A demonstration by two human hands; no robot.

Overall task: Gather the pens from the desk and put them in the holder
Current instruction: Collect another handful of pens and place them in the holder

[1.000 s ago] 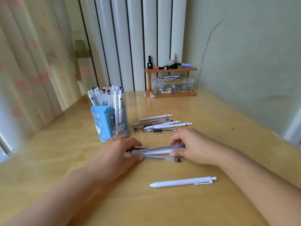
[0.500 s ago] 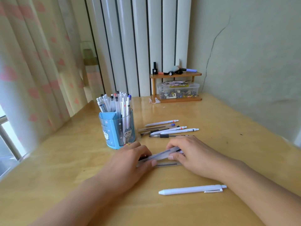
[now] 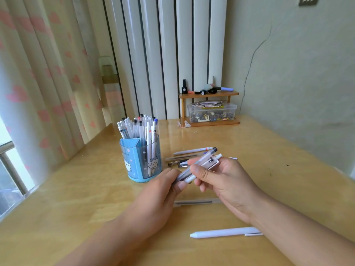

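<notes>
1. A white pen lies nearest on the desk, its tip pointing left, and a clear pen lies just behind it.
2. The left hand and right hand grasp together a small bundle of pens, which half a second ago was on the desk and is now lifted; so I judge the gathering goes well.
3. The bundle's long axis rises from lower left to upper right, clickers far.
4. More loose pens wait beside the blue holder.

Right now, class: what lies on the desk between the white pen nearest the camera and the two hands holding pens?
In the head view, one clear pen lies flat on the desk between the white pen and the hands.
</notes>
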